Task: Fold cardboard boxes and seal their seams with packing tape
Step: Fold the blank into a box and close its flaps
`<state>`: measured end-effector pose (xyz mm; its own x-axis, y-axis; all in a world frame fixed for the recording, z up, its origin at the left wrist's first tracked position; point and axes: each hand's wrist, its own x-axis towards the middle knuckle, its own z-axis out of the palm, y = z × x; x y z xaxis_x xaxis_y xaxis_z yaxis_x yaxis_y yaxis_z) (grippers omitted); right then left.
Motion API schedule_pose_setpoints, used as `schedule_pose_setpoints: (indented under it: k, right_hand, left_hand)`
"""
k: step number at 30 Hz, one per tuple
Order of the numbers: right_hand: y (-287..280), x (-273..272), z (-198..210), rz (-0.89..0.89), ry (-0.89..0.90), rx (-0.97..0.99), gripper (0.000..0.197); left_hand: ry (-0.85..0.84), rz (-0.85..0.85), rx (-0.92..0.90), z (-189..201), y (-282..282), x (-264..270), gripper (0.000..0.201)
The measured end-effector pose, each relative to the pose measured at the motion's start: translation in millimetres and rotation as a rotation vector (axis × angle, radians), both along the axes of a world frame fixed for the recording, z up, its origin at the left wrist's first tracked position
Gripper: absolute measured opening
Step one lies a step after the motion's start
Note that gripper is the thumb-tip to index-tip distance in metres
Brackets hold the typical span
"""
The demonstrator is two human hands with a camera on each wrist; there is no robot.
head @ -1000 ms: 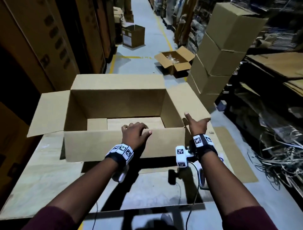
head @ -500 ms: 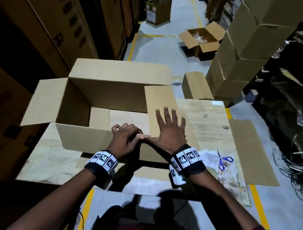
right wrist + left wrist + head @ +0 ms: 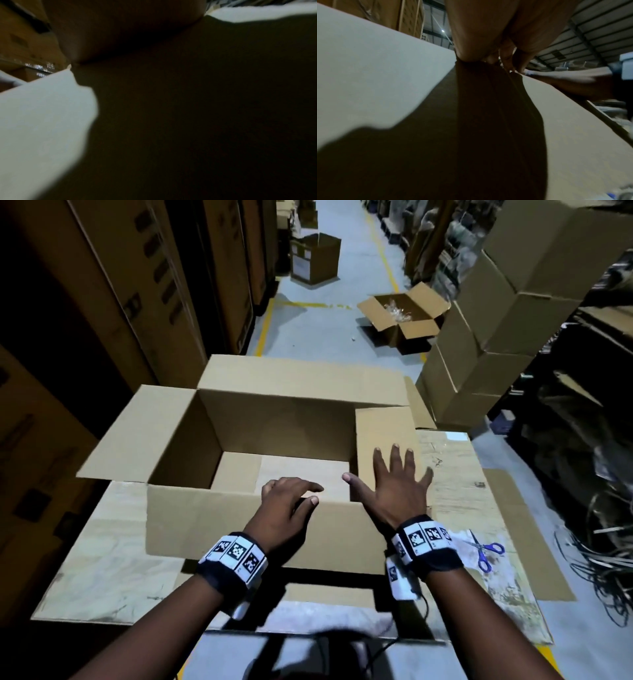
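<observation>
A large open cardboard box [image 3: 274,422] stands on the table [image 3: 102,559] in the head view. Its left flap [image 3: 137,433] spreads outward and its far flap [image 3: 301,378] stands up. My left hand [image 3: 287,505] grips the top edge of the near flap [image 3: 205,525], fingers curled over it; the left wrist view shows those fingers [image 3: 488,33] over the cardboard [image 3: 368,67]. My right hand [image 3: 397,491] lies flat with fingers spread on the right flap [image 3: 380,433], which is folded inward over the box. The right wrist view is mostly dark against cardboard [image 3: 42,115]. No tape is visible.
Blue-handled scissors [image 3: 486,551] lie on the table to the right of my right wrist. Stacked sealed boxes [image 3: 496,320] rise at the right, an open box [image 3: 404,316] sits on the aisle floor, tall cartons [image 3: 120,285] line the left, and tangled straps [image 3: 599,559] lie at far right.
The right flap, spread outward a second ago, has been pushed inward under my flat right hand. My left hand has stayed on the near edge.
</observation>
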<state>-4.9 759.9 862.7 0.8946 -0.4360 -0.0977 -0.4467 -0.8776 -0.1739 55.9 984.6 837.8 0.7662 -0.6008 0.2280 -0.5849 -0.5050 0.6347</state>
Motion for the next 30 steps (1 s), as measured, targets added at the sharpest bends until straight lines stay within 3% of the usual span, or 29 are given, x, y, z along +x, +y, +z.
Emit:
schedule_pose_setpoints:
  k: [3,6,9,11,13,15,18,20,22,23,26,30]
  right_hand:
    - [18.4,-2.8,1.4,0.031,-0.033,0.006,0.108]
    - [69.2,3.0,2.8,0.194,-0.091,0.041,0.102]
    - [120.7,9.3,-4.5,0.369,-0.111,0.008,0.107]
    - [147.2,12.3,-9.6,0.479,-0.061,-0.023,0.117]
    - [167.3,14.2,-12.3,0.577,-0.030,-0.068,0.128]
    - [182.3,13.4,-15.7,0.646,-0.005,-0.123,0.138]
    - [196.0,10.5,-20.4,0.692,0.066,-0.215,0.150]
    - [201.6,8.0,-19.4,0.695,0.095,-0.269,0.149]
    - [206.7,5.3,-15.4,0.679,0.109,-0.287,0.141]
    - [208.3,2.6,-12.4,0.675,0.108,-0.270,0.135]
    - [204.0,-10.6,2.0,0.698,0.083,-0.242,0.109]
    - [200.2,-21.0,57.0,0.726,0.050,-0.326,0.062]
  left_hand:
    - [-0.086,0.194,-0.017,-3.4,36.8,19.3,0.037]
    - [-0.132,0.597,-0.009,-2.5,102.2,39.4,0.079]
    - [0.034,0.927,-0.159,-1.1,168.4,54.5,0.126]
    - [0.258,0.965,-0.329,-1.1,200.5,65.9,0.139]
    - [0.435,0.858,-0.560,0.9,212.2,68.1,0.130]
    - [0.358,0.706,-0.653,7.5,209.0,60.2,0.113]
    - [0.128,0.424,-0.474,16.8,198.6,47.6,0.081]
    - [0.010,0.221,-0.159,11.9,195.1,45.9,0.065]
    - [-0.054,0.096,0.177,2.0,194.7,47.9,0.071]
    - [-0.061,0.074,0.253,0.4,195.1,50.3,0.074]
    - [-0.021,0.036,0.304,15.5,196.1,51.5,0.081]
    - [-0.094,-0.268,0.470,64.1,198.1,42.9,0.092]
